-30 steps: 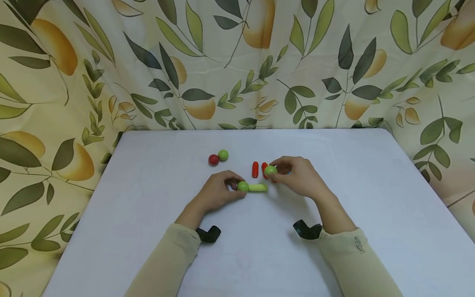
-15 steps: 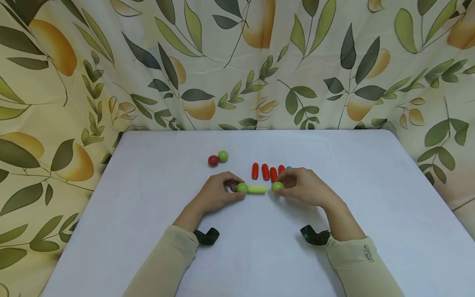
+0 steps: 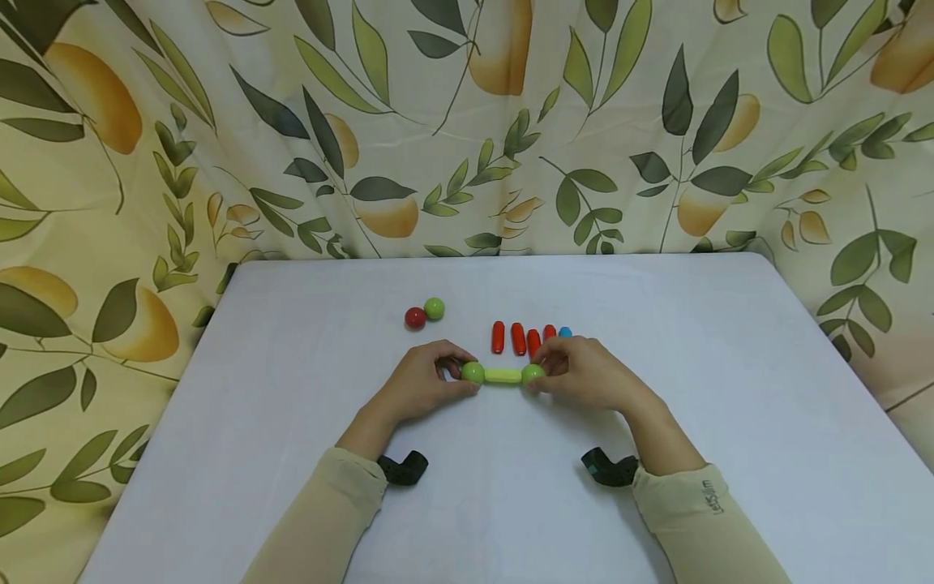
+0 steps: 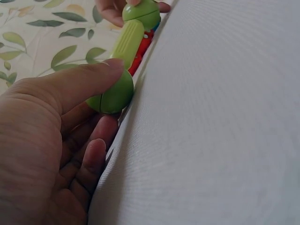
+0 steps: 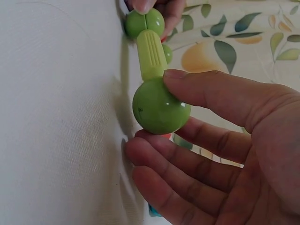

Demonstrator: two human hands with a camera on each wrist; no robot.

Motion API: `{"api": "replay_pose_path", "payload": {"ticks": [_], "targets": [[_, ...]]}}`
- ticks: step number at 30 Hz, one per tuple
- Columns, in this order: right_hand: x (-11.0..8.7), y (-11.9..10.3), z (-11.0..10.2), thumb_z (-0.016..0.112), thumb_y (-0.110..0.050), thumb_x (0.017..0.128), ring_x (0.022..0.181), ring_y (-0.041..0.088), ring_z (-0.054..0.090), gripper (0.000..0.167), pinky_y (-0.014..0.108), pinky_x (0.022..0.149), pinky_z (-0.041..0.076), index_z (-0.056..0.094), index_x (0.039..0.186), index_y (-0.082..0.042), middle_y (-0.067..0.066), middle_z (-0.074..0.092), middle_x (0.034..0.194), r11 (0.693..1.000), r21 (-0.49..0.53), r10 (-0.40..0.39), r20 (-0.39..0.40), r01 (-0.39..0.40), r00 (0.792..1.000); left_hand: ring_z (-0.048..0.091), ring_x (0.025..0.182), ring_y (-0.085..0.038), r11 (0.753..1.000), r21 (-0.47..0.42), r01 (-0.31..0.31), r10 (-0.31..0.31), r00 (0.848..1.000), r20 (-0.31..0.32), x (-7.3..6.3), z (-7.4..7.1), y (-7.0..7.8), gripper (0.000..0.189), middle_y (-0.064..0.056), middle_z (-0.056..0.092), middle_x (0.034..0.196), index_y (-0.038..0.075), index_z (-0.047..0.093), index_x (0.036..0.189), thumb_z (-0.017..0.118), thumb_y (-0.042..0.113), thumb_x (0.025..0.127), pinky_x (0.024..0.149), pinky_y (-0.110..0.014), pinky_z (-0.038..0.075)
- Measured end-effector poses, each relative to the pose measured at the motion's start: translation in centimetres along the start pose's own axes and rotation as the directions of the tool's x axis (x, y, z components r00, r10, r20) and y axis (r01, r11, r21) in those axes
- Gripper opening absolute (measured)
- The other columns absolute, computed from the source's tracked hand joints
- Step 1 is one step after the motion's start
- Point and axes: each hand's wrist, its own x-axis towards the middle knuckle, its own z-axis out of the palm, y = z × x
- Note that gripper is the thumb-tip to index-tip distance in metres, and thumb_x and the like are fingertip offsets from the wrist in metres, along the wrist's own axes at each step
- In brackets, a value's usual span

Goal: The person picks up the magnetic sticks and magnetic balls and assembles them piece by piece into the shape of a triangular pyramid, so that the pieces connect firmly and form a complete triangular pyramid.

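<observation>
A light-green rod point(image 3: 503, 375) lies between two green balls on the white table. My left hand point(image 3: 429, 380) pinches the left green ball point(image 3: 473, 372) with thumb and fingers. The right green ball point(image 3: 533, 374) is held in the same way by my right hand point(image 3: 587, 375), and it touches the rod's right end. In the right wrist view the rod point(image 5: 152, 54) meets both balls end to end. The left wrist view shows my left thumb over the near ball point(image 4: 115, 93), close to the rod.
Several red rods point(image 3: 499, 337) stand in a row just behind the hands, with a blue piece point(image 3: 565, 332) partly hidden by the right hand. Farther back left, a red ball point(image 3: 415, 318) and a green ball point(image 3: 434, 308) sit together. A leaf-patterned cloth point(image 3: 467, 146) hangs behind the table.
My right hand has brought its green ball toward me from beside the red rods, then left to the light-green rod's free end. My left hand has stayed nearly in place.
</observation>
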Motion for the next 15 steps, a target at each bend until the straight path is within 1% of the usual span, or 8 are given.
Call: {"api": "replay_pose_path", "payload": {"ticks": [9,15], "targets": [[0.15,0.03,0.27,0.084,-0.028,0.086,0.086,0.017,0.061,0.029,0.032,0.075,0.051,0.071,0.107,-0.013,0.001,0.069,0.091,1.000,-0.018,0.008,-0.002,-0.008,1.000,0.061,0.082,-0.013,0.999,0.015,-0.028,0.028,1.000,-0.003,-0.04,-0.06,-0.05,0.031,0.009,0.068,0.094,0.026,0.074,0.111,0.088,0.028,0.083,0.072,-0.028,0.051],[0.18,0.08,0.16,0.084,-0.028,0.087,0.087,0.017,0.061,0.029,0.032,0.075,0.051,0.073,0.109,-0.014,0.000,0.069,0.092,0.999,-0.035,0.008,0.005,-0.008,1.000,0.060,0.082,-0.013,0.999,0.044,-0.031,0.031,0.999,0.010,-0.11,-0.05,0.02,0.030,0.011,0.067,0.093,0.029,0.073,0.109,0.088,0.030,0.082,0.073,-0.029,0.051]]}}
